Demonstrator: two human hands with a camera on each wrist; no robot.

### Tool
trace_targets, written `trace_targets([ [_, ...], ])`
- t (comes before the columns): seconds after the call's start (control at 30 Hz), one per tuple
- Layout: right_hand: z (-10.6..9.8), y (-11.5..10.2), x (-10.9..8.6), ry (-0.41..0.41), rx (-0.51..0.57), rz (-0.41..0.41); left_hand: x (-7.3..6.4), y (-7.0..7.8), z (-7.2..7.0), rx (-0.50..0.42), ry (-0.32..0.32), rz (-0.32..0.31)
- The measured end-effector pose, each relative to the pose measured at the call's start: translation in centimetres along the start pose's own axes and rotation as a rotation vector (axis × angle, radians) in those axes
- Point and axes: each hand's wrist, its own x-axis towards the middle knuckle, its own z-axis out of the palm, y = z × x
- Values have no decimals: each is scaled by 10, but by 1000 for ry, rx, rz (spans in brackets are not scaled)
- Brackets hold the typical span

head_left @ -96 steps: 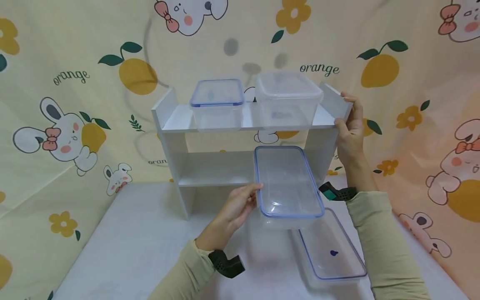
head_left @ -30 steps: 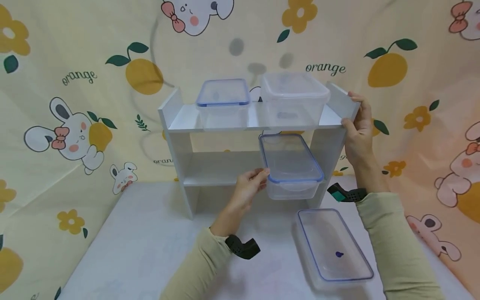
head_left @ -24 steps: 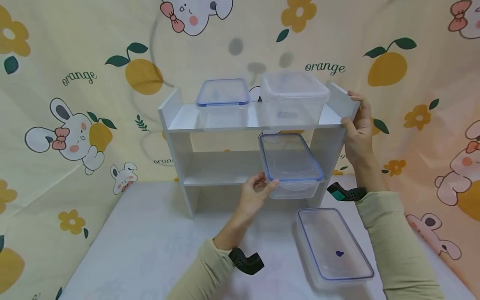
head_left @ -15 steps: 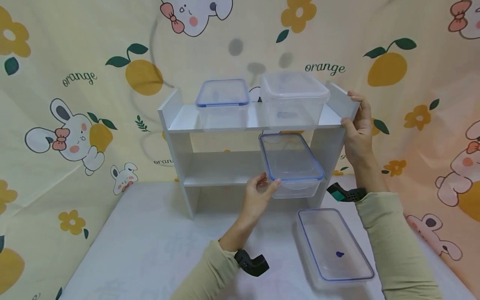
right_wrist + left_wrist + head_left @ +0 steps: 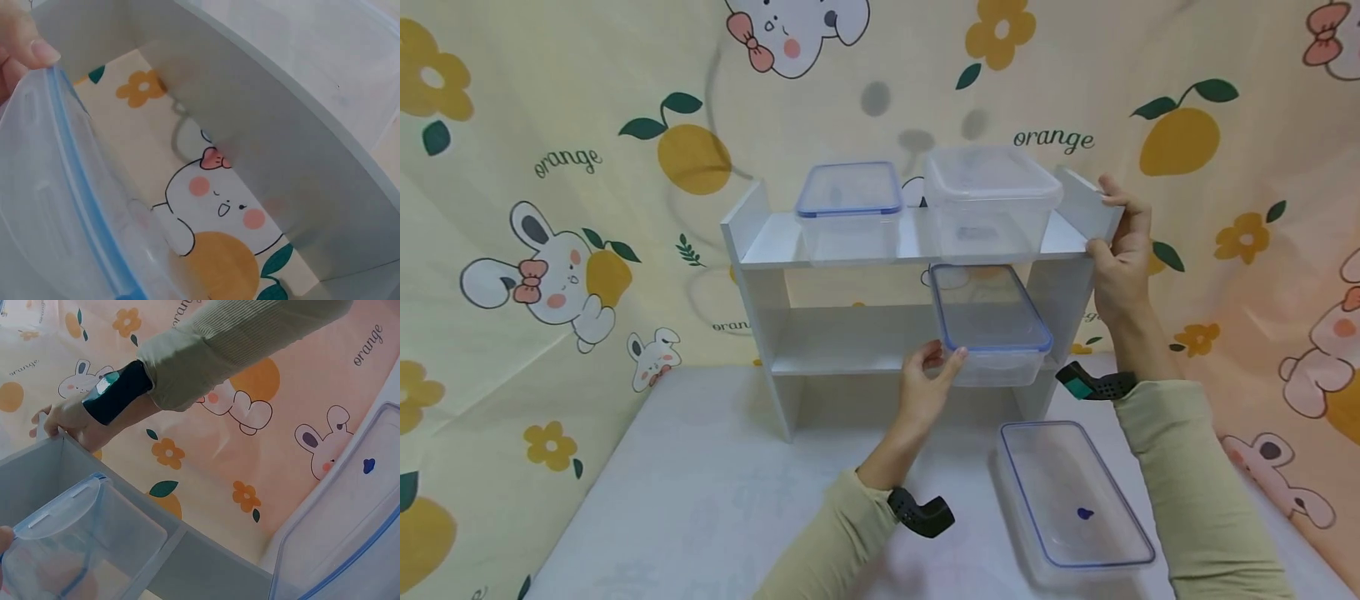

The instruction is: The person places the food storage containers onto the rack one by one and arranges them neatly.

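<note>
A clear food container (image 5: 995, 329) with a blue-rimmed lid sits at the right of the middle shelf, its near end jutting out past the front. My left hand (image 5: 923, 387) holds it at its near left corner, thumb (image 5: 953, 365) on the front end and fingers along the side. In the right wrist view the thumb (image 5: 44, 53) lies at the blue-rimmed edge. My right hand (image 5: 1122, 262) grips the upper right side panel of the white shelf unit (image 5: 842, 325); the left wrist view also shows this right hand (image 5: 69, 425) on the panel's edge.
A blue-lidded container (image 5: 848, 212) and a larger clear-lidded container (image 5: 991, 204) stand on the top board. Another long blue-rimmed container (image 5: 1060, 483) with a dark blue spot lies on the white table (image 5: 700, 500), front right. A printed cloth (image 5: 820, 108) hangs behind.
My left hand has moved the container up and back from in front of the shelf into the middle level, its thumb shifting to the near end. The right hand keeps its grip on the panel.
</note>
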Motion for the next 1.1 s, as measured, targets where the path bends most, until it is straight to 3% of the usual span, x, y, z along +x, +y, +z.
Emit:
trace_targets([
  [0.47, -2, 4, -3, -17, 9, -37, -8, -8, -2, -110, 17, -18],
  [0.73, -2, 4, -4, -8, 2, -16, -26, -20, -7, -183, 7, -110],
  [1.1, -2, 3, -4, -7, 4, -8, -52, -30, -4, -257, -77, -210],
])
